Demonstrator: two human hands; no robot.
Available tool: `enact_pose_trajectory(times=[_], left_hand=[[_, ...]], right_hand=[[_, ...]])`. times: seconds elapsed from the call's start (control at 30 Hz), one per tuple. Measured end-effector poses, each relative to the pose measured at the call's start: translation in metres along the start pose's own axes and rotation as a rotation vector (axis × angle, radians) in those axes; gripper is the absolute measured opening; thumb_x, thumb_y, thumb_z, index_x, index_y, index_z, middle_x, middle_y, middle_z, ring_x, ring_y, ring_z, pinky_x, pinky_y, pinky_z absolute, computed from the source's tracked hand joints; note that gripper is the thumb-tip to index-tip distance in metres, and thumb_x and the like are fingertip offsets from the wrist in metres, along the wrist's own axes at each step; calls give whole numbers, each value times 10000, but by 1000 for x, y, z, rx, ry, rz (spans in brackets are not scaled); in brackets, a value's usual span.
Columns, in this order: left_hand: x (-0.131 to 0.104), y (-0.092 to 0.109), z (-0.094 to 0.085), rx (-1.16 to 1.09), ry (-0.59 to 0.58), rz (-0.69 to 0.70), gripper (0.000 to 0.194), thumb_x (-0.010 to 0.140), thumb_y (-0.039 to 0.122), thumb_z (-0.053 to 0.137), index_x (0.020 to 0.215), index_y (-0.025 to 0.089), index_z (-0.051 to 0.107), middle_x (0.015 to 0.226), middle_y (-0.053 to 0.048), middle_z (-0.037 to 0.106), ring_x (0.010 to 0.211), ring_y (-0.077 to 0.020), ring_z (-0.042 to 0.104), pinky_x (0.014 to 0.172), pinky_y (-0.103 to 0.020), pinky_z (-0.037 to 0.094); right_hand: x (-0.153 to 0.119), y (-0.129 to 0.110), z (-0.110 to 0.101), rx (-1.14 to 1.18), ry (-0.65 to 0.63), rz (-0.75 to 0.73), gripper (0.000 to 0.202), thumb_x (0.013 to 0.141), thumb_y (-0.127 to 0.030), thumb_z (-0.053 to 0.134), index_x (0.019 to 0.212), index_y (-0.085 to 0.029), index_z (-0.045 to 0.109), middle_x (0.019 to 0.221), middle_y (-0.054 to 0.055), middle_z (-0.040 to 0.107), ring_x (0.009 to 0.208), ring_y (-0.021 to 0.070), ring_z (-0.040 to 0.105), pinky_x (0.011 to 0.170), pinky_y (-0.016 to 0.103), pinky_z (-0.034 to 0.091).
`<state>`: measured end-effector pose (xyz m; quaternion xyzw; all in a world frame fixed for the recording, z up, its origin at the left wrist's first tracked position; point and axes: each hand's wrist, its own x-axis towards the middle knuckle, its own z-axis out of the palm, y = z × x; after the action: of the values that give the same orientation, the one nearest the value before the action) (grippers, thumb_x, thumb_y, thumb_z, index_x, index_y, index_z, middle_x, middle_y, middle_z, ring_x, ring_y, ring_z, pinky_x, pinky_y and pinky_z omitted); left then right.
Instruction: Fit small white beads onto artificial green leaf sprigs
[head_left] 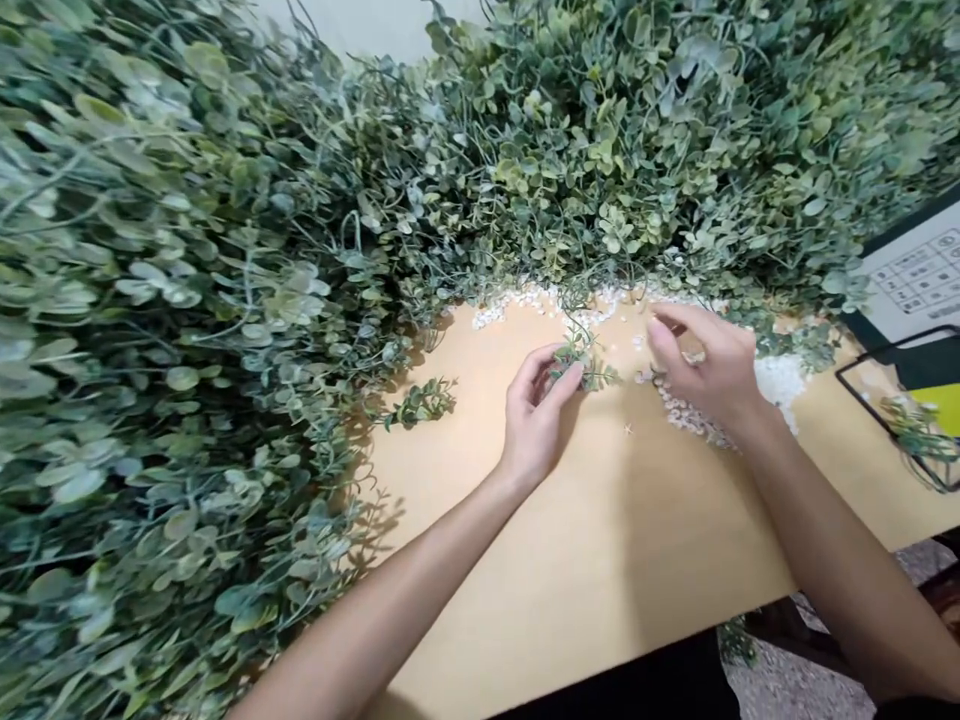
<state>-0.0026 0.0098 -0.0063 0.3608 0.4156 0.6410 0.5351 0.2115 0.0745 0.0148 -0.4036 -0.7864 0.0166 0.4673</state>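
My left hand (541, 400) is closed around a small green artificial sprig (581, 365) above the middle of the tan table (517, 560). To its right, my right hand (701, 365) hovers near a scatter of small white pieces (694, 420). Its thumb and forefinger are curled toward each other, and whatever may be between their tips is too small to make out. More white bits (781, 385) lie beyond the right wrist. A loose sprig (424, 402) rests on the table left of my left hand.
Large heaps of artificial greenery (585, 160) line the back and left of the table. At the right are a dark-edged printed sheet (915, 265), a black wire frame (862, 395) and something yellow (941, 405). The table's front edge runs below my arms.
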Motion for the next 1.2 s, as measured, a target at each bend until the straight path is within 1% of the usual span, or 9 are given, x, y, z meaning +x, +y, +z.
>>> enact_pose_trajectory(times=[0.07,0.17,0.37,0.63,0.73,0.83,0.93,1.07,1.2], left_hand=[[0,-1,-2,28,-2,15,251,845,327,842,1061,240,748,1063,-19,712,961,-138,661,881,-258,545],[0,-3,-4,33,-24,21,273,821,298,867,1057,236,746,1054,-12,713,927,-123,665,863,-242,540],[-1,-2,-4,26,-26,0,291,786,270,897,985,204,696,927,14,703,787,-79,661,791,-202,534],[-2,0,-3,37,-40,-17,358,773,301,904,1005,205,650,894,20,707,784,-87,665,776,-208,527],[-2,-1,-3,69,-40,5,386,741,303,927,964,206,627,837,41,670,739,-76,626,729,-195,500],[-2,-2,-3,79,-50,34,416,718,280,942,904,210,577,790,62,622,720,-75,610,705,-194,490],[-3,-2,-3,122,-46,59,417,745,261,923,810,204,516,768,56,602,741,-87,624,709,-205,497],[-3,-1,-3,156,-44,51,513,748,277,920,679,196,418,720,34,572,834,-138,686,747,-240,528],[-3,0,-3,126,-45,32,355,721,289,940,790,190,606,805,17,662,781,-118,673,737,-240,538]], right_hand=[[0,7,-4,-61,1,58,288,961,-287,648,1224,-208,736,960,73,810,780,198,751,816,322,610],[0,13,-7,-128,-84,98,268,951,-274,634,1193,-211,732,842,36,778,692,180,711,752,301,586],[0,10,-8,-142,-227,127,241,951,-213,589,1149,-203,726,860,49,761,742,204,711,769,319,563],[5,-2,-16,24,-450,-131,269,837,-99,582,1061,-180,709,881,62,729,843,229,657,833,350,521],[9,-8,-20,45,-533,-170,253,791,-93,586,996,-184,704,832,49,690,821,226,631,825,349,508],[10,-8,-21,13,-545,-168,244,791,-99,578,979,-179,710,845,64,704,832,237,639,846,362,504],[10,-2,-23,-77,-444,-70,255,832,-105,540,997,-180,720,913,86,747,875,252,668,864,370,500],[11,7,-31,-256,-333,196,268,860,-137,526,1019,-196,734,951,84,761,838,246,678,765,343,475],[13,11,-37,-426,-418,338,231,824,-164,553,965,-218,728,939,75,759,754,234,642,655,326,386]])
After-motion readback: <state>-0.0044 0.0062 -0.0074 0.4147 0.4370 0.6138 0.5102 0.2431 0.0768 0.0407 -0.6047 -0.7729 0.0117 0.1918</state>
